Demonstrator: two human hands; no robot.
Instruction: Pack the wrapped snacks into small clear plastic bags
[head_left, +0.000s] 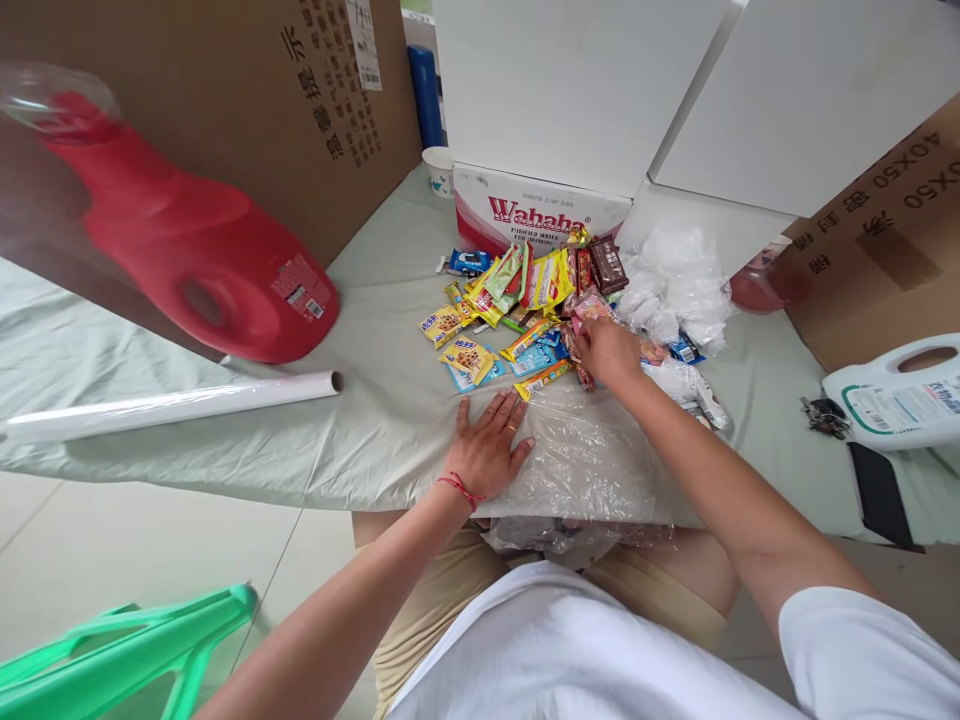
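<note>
My left hand lies flat with its fingers apart, at the edge of a clear plastic sheet near the table's front. Over the right side of a heap of small wrapped snacks, my right hand has its fingers closed on a pink snack packet; the thumb side is partly hidden. Around it lie yellow cookie packets, a blue packet, orange-yellow sticks and a dark brown packet. White bundled plastic bags touch the heap on the right.
A Wahaha carton stands behind the snacks, beside a paper cup. To the left are a large red jug and a white plastic-wrapped roll. A white detergent bottle, keys and a black phone lie right.
</note>
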